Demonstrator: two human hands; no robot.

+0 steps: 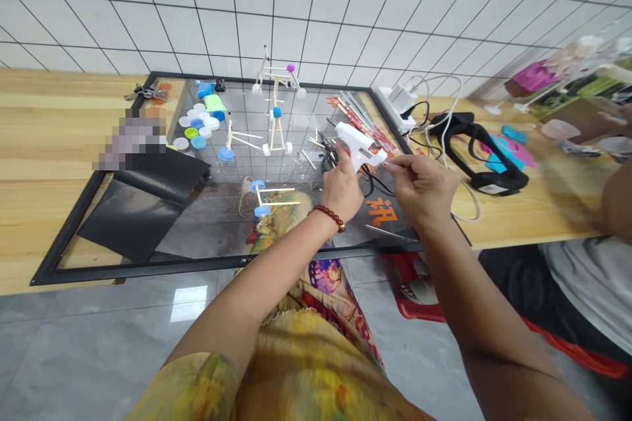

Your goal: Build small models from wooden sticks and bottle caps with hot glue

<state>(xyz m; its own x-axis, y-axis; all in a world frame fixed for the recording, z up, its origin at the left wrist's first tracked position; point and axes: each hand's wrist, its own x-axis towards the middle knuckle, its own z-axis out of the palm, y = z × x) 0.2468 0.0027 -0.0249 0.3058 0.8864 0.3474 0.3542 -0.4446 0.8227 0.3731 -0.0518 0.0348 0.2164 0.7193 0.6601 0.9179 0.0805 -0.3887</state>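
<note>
Wall tiles [316,13] rise behind our wooden bench [59,210]; above its black-framed glass panel [148,263], our left hand [342,187] closes its fingers around a white hot-glue gun [358,145], while our right hand [419,191] pinches narrowly just beside the nozzle

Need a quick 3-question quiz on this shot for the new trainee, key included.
1. Which hand grips the white glue gun?
2. True or false: the red beaded bracelet is on the right wrist.
3. Fill in the blank: the pile of round coloured pieces to the left of the standing stick frame is made up of plastic ____.

Key:
1. The left hand
2. False; it is on the left one
3. Bottle caps
</note>
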